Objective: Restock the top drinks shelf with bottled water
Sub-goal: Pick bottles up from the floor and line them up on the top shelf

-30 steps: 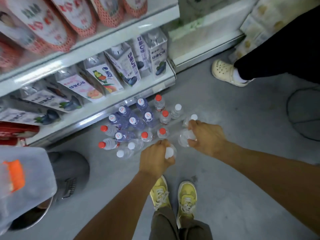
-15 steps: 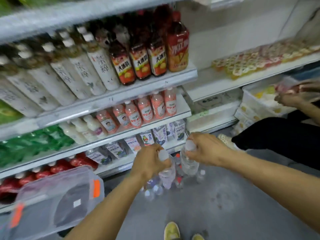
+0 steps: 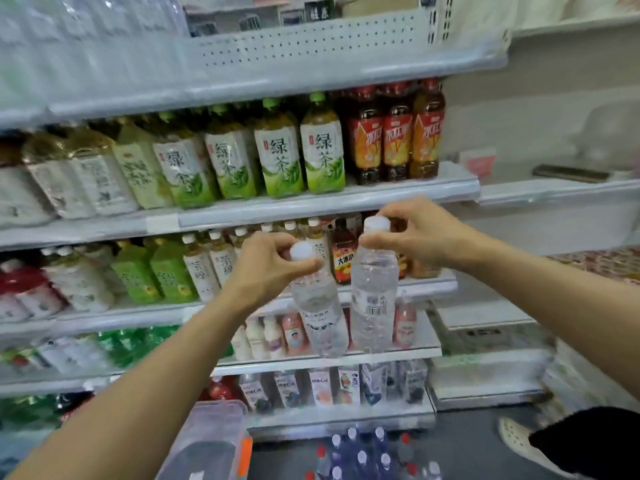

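Left hand [image 3: 266,268] grip pinched round the white cap of clear plastic water bottle [image 3: 323,320], frame centre, body tilted. Right hand [image 3: 420,237] grip pinched on the cap of second clear water bottle [image 3: 374,306], upright, just beside the first. Both hang in the aisle, in front of the middle shelf edges and well below white perforated top shelf [image 3: 311,60] in upper frame. Row of green tea bottles [image 3: 277,157] on the shelf between. Small capped bottles [image 3: 360,455] on floor, bottom centre

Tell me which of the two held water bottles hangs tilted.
The bottle pinched by the left hand: its base slants toward the other bottle, which hangs nearly upright from the right hand.
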